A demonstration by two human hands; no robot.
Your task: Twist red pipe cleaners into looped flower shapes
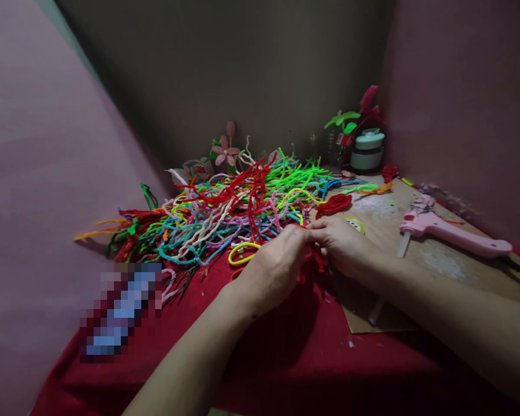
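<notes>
Near the middle of the view, my left hand (274,271) and my right hand (344,245) meet, fingertips pinched close together. Between and below them shows a piece of red pipe cleaner (318,258), mostly hidden by the fingers. Just beyond my right hand lies a fuzzy dark red bundle (334,204). A yellow round item (356,225) sits partly behind my right hand. To the left and behind the hands spreads a large tangled pile of coloured pipe cleaners (216,222), with a yellow loop (242,253) near my left wrist.
A pink glue gun (459,231) with a clear stick lies on a brown board (442,289) at right. Behind stand a pale-lidded jar (367,151) and fuzzy flowers (225,151). Red cloth (277,358) covers the table. A blurred blue item (123,315) is at left.
</notes>
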